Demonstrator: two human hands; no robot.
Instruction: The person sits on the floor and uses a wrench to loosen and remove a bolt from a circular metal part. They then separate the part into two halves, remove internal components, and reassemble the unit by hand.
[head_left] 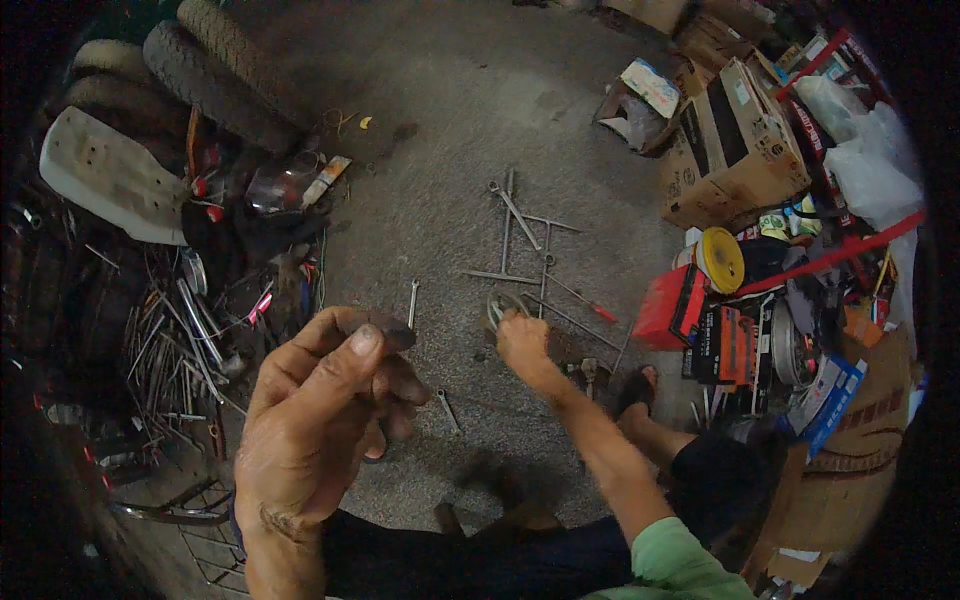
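Observation:
My left hand [318,415] is raised close in front, thumb and fingers pinched together. Whatever lies between its darkened fingertips, if anything, cannot be made out. Lower down, my right hand [523,340] reaches to the floor, its fingers closed at the edge of a round, pale, shiny ring-shaped thing [496,304]. Beyond it lie a combination wrench [516,216], several T-handle wrenches [500,275] and a red-handled screwdriver [603,313]. Another wrench [413,303] lies on the floor past my left hand, and a shorter wrench [448,410] lies between my hands.
Old tyres [215,80], a pale curved panel [110,175] and a heap of metal rods [180,350] fill the left side. At right stand a cardboard box [735,150], a red box [665,308] and a yellow round lid [721,260]. My foot [640,388] is near the tools.

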